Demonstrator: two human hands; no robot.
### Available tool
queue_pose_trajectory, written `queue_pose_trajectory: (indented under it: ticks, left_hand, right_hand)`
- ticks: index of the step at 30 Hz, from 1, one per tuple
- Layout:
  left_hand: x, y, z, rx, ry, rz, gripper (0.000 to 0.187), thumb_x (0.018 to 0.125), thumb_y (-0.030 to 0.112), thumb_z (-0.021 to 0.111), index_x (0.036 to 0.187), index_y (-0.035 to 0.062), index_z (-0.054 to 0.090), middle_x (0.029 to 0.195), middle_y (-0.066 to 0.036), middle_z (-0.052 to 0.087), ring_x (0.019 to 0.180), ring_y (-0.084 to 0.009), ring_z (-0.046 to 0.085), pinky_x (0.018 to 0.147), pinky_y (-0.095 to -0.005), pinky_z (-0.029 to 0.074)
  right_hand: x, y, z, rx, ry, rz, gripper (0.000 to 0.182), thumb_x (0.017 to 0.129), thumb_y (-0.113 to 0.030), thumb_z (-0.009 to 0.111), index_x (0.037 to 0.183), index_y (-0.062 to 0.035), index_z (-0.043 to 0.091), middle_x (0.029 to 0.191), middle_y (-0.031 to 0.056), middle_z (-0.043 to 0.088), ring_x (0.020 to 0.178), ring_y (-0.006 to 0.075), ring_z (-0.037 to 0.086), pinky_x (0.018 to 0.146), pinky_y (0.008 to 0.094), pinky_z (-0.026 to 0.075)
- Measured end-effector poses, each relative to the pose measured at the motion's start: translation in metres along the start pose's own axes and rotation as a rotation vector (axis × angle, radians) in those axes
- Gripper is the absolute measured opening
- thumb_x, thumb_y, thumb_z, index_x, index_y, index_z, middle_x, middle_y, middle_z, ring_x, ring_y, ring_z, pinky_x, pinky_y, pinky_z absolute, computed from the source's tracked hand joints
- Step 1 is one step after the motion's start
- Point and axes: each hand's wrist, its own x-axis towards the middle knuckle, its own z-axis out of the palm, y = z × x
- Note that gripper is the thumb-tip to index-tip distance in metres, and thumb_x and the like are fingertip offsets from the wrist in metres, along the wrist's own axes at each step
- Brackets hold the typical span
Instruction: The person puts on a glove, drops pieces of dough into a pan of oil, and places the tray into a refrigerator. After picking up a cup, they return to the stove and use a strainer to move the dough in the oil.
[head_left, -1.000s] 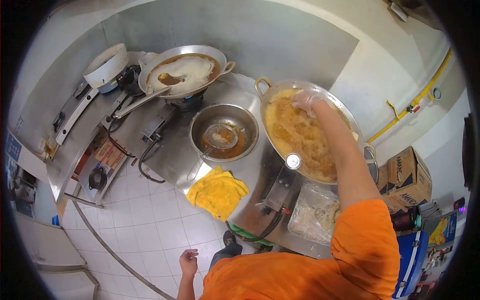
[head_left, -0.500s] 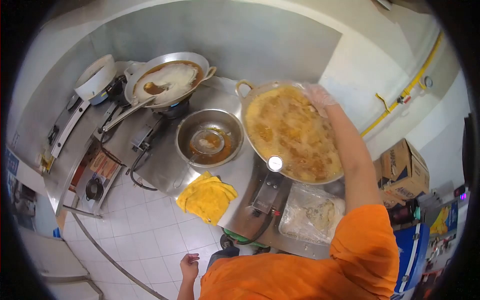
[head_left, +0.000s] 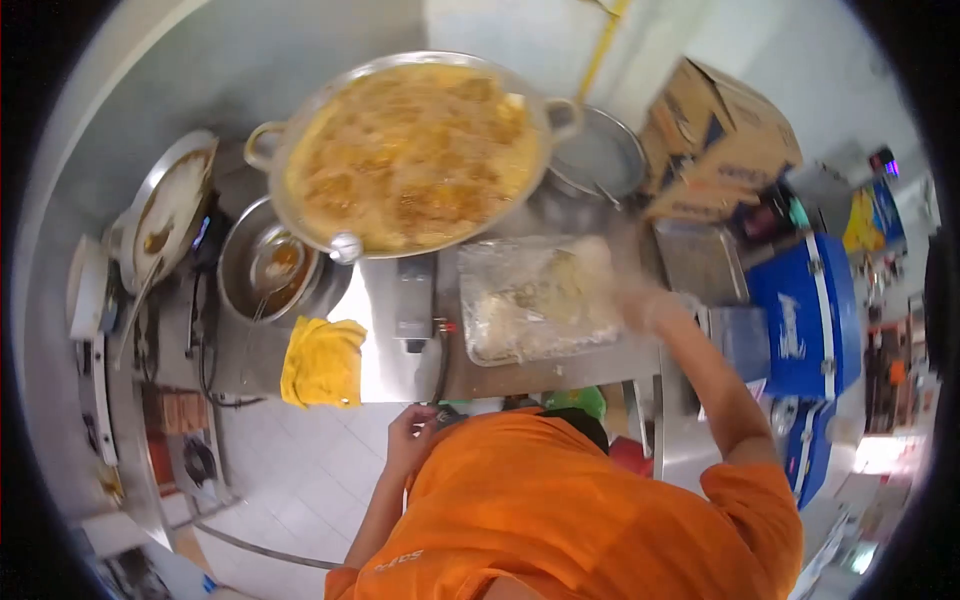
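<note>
My right hand (head_left: 628,302), in a clear plastic glove, is smeared by motion at the right end of a plastic-lined tray (head_left: 540,345). Pale, flour-like stuff lies in this tray. The blur hides the fingers and anything in them. Low at my waist, my left hand (head_left: 408,437) has its fingers curled in, and I see nothing in it. Beyond the tray stands a wide two-handled wok (head_left: 268,180) full of bubbling oil with golden pieces frying. A round dial thermometer (head_left: 346,248) sits at the wok's near rim.
Left of the wok are a steel bowl (head_left: 232,262) with a strainer (head_left: 280,262) inside and a second wok (head_left: 170,165). A yellow cloth (head_left: 323,362) hangs over the counter's front edge. To the right are a steel pot (head_left: 600,150), cardboard box (head_left: 725,130) and blue cooler (head_left: 800,320).
My right hand has come from the wok's far right rim down to the lined tray. The view has swung right, and my left hand is now closer to my waist.
</note>
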Motion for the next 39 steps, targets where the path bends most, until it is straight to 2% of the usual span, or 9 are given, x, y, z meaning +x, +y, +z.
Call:
queue_pose_trajectory:
  ticks: [4, 8, 9, 13, 18, 28, 30, 33, 39]
  left_hand:
    - [0.028, 0.038, 0.034, 0.206, -0.238, 0.103, 0.014, 0.086, 0.004, 0.065, 0.099, 0.0033, 0.067, 0.089, -0.006, 0.071, 0.078, -0.0128, 0.066, 0.066, -0.0264, 0.052]
    - [0.061, 0.092, 0.12, 0.171, -0.459, 0.229, 0.024, 0.087, 0.012, 0.07, 0.108, 0.0026, 0.064, 0.087, -0.004, 0.068, 0.08, -0.0113, 0.063, 0.07, -0.0271, 0.051]
    - [0.063, 0.108, 0.147, 0.15, -0.5, 0.353, 0.025, 0.086, 0.013, 0.071, 0.108, 0.0026, 0.064, 0.087, -0.005, 0.068, 0.08, -0.0122, 0.064, 0.07, -0.0286, 0.052]
    - [0.086, 0.139, 0.227, 0.148, -0.457, 0.459, 0.02, 0.086, 0.017, 0.069, 0.095, 0.0003, 0.063, 0.082, -0.015, 0.067, 0.074, -0.0247, 0.064, 0.066, -0.0353, 0.051]
    - [0.145, 0.128, 0.241, 0.403, -0.35, 0.594, 0.017, 0.083, 0.012, 0.065, 0.076, -0.0023, 0.059, 0.076, -0.023, 0.061, 0.067, -0.039, 0.061, 0.06, -0.0445, 0.046]
    - [0.234, 0.099, 0.175, 0.468, -0.125, 0.134, 0.024, 0.084, 0.019, 0.06, 0.074, -0.0006, 0.07, 0.07, -0.022, 0.067, 0.069, -0.0318, 0.069, 0.065, -0.0423, 0.052]
    - [0.226, 0.124, 0.17, 0.497, -0.033, 0.116, 0.026, 0.083, 0.022, 0.062, 0.076, -0.0008, 0.071, 0.071, -0.022, 0.067, 0.07, -0.0313, 0.069, 0.066, -0.0418, 0.052]
    - [0.228, 0.121, 0.181, 0.561, -0.043, 0.153, 0.03, 0.082, 0.027, 0.066, 0.078, -0.0015, 0.071, 0.071, -0.021, 0.068, 0.07, -0.0314, 0.07, 0.066, -0.0414, 0.053]
    - [0.174, 0.083, 0.162, 0.602, 0.108, 0.43, 0.044, 0.073, 0.021, 0.071, 0.109, -0.0011, 0.057, 0.115, -0.024, 0.057, 0.11, -0.043, 0.053, 0.096, -0.0492, 0.041]
  right_hand:
    - [-0.031, 0.114, 0.086, 0.572, -0.023, -0.499, 0.032, 0.099, -0.028, 0.048, 0.109, -0.0018, 0.063, 0.101, 0.0098, 0.067, 0.083, 0.0241, 0.064, 0.075, 0.0379, 0.052]
    - [-0.046, 0.089, 0.153, 1.061, 0.119, -0.067, 0.041, 0.096, -0.042, 0.054, 0.106, -0.004, 0.067, 0.089, 0.0068, 0.067, 0.081, 0.0232, 0.064, 0.078, 0.0429, 0.05]
    - [-0.052, 0.049, 0.131, 0.754, -0.343, 0.285, 0.039, 0.092, -0.04, 0.06, 0.089, -0.002, 0.068, 0.078, 0.0107, 0.065, 0.074, 0.0204, 0.063, 0.071, 0.0415, 0.049]
    - [-0.06, 0.003, 0.18, 1.142, 0.079, 0.108, 0.029, 0.091, -0.025, 0.062, 0.078, 0.0013, 0.063, 0.074, 0.0095, 0.061, 0.069, 0.0175, 0.056, 0.064, 0.0357, 0.045]
    - [-0.056, 0.014, 0.26, 1.857, -0.704, 0.234, 0.018, 0.092, -0.013, 0.051, 0.084, -0.004, 0.064, 0.076, 0.0071, 0.06, 0.068, 0.0172, 0.059, 0.064, 0.033, 0.046]
    - [-0.047, 0.042, 0.145, 1.676, -0.623, -0.091, 0.028, 0.087, -0.02, 0.064, 0.113, -0.0098, 0.067, 0.101, 0.0096, 0.064, 0.096, 0.0238, 0.06, 0.08, 0.0402, 0.046]
    - [-0.04, 0.049, 0.141, 0.643, 0.12, -0.387, 0.041, 0.082, -0.035, 0.07, 0.115, -0.0116, 0.067, 0.112, 0.0082, 0.064, 0.119, 0.025, 0.051, 0.098, 0.0495, 0.036]
    - [-0.028, 0.018, 0.183, 0.524, 0.348, -0.656, 0.056, 0.079, -0.044, 0.072, 0.119, -0.0066, 0.063, 0.108, 0.0122, 0.066, 0.127, 0.025, 0.045, 0.103, 0.0501, 0.028]
    - [-0.018, -0.008, 0.253, 0.439, -0.556, -0.683, 0.057, 0.082, -0.057, 0.062, 0.105, -0.0054, 0.071, 0.113, 0.0152, 0.066, 0.129, 0.0309, 0.044, 0.103, 0.0556, 0.028]
